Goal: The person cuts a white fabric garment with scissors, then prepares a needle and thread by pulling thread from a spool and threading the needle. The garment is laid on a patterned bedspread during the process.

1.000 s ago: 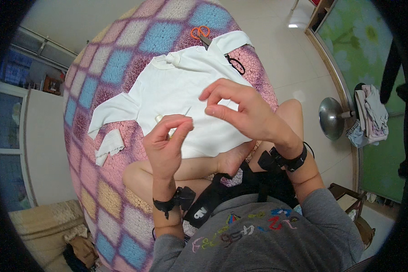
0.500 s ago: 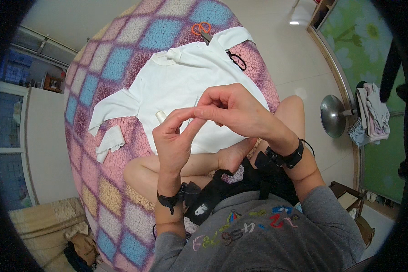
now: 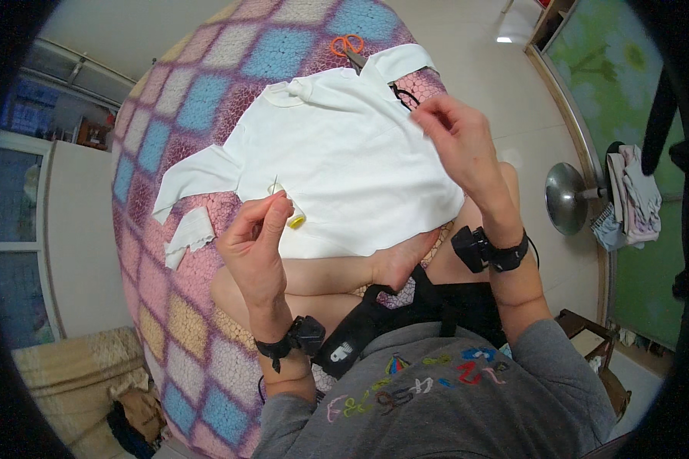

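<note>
A white long-sleeved top (image 3: pixel 344 145) lies spread out in front of me. My left hand (image 3: pixel 254 233) pinches a thin sewing needle (image 3: pixel 275 185) between thumb and forefinger, its tip upward. Just beside those fingers a white thread spool with a yellow end (image 3: pixel 296 219) rests on the top, partly hidden by them. My right hand (image 3: pixel 461 141) is raised above the top's right edge, thumb and fingertips pressed together. Whatever it pinches is too fine to make out; any thread between the hands cannot be seen against the white cloth.
Beyond the top lie scissors with orange handles (image 3: pixel 347 46). A black looped object (image 3: pixel 406 95) is partly covered near the right sleeve. A white ribbed cloth piece (image 3: pixel 189 239) lies at left on the checkered blanket (image 3: pixel 207 99). A round metal stool (image 3: pixel 566 199) stands right.
My hands, together before, have moved apart: the right went up and to the right, the left down and left. The needle and the spool's yellow end now show.
</note>
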The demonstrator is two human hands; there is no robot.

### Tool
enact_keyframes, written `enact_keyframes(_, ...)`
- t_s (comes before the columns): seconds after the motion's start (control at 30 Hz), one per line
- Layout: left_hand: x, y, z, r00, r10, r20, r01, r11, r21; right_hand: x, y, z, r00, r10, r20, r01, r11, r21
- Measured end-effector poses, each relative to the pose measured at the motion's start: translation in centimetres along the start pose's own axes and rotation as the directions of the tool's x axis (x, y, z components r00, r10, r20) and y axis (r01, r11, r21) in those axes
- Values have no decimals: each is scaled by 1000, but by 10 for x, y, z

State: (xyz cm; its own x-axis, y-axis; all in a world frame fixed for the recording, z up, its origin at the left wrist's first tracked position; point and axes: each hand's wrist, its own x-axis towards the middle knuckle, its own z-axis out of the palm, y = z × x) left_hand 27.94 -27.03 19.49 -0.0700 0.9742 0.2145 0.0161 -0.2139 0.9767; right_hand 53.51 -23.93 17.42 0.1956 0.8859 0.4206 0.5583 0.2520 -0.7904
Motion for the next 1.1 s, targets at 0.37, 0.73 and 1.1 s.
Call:
enact_keyframes(0.37,-5,-7,24,891,429,151,-441,738,510,-63,-55,42,790,176,587,-562,593,577)
enact_keyframes(0.73,-21,-12,28,795,492,354,-604,591,535,-37,-44,46,716,194,671,-683,-3,730)
enact_keyframes(1.1,-22,-17,16,946,307,106,-319,815,485,-26,-31,31,912,308,269,-398,519,756)
